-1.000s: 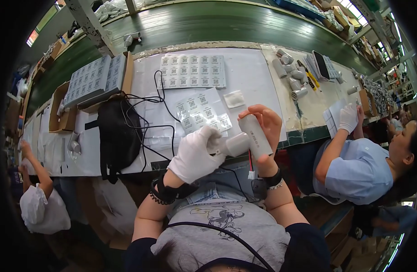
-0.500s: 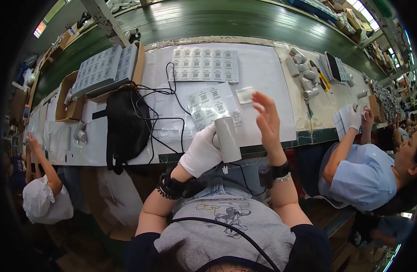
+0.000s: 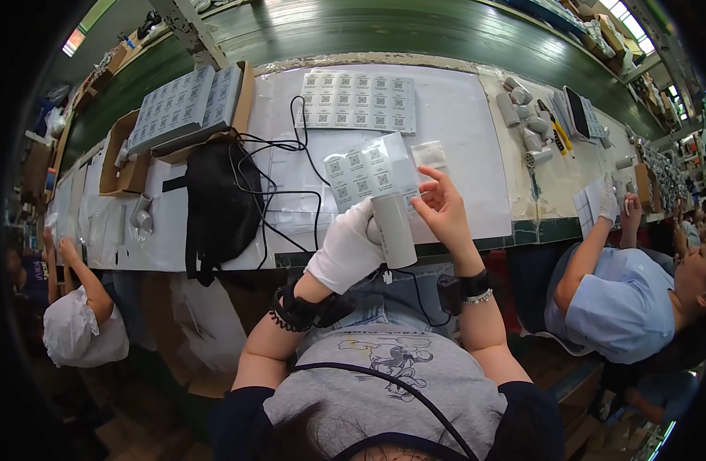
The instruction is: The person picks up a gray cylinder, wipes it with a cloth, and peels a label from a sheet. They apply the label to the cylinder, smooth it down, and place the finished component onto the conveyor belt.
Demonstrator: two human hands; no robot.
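My left hand (image 3: 344, 244), in a white glove, grips a pale grey cylinder (image 3: 394, 230) that stands slightly tilted in front of my body. My bare right hand (image 3: 443, 206) is just right of the cylinder, its thumb and fingers apart at the right edge of a label sheet (image 3: 366, 173) with square printed codes. Whether a fingertip touches that sheet I cannot tell. Beyond the right fingers lies a small white square pad (image 3: 430, 156). A stack of similar label sheets (image 3: 358, 104) lies farther back on the white-covered table (image 3: 476, 177).
On the left are a black bag (image 3: 222, 207), a tangled black cable (image 3: 318, 207), and a carton (image 3: 125, 173) near stacked label sheets (image 3: 176, 107). At right, several grey cylinders (image 3: 532, 127) lie near a yellow-and-black cutter (image 3: 559, 134). A co-worker in light blue (image 3: 614, 303) sits right; another person (image 3: 84, 326) works left.
My right hand has come left and down, from raised with fingers spread to beside the label sheet's edge. My left hand still holds the cylinder. The whole view has shifted slightly.
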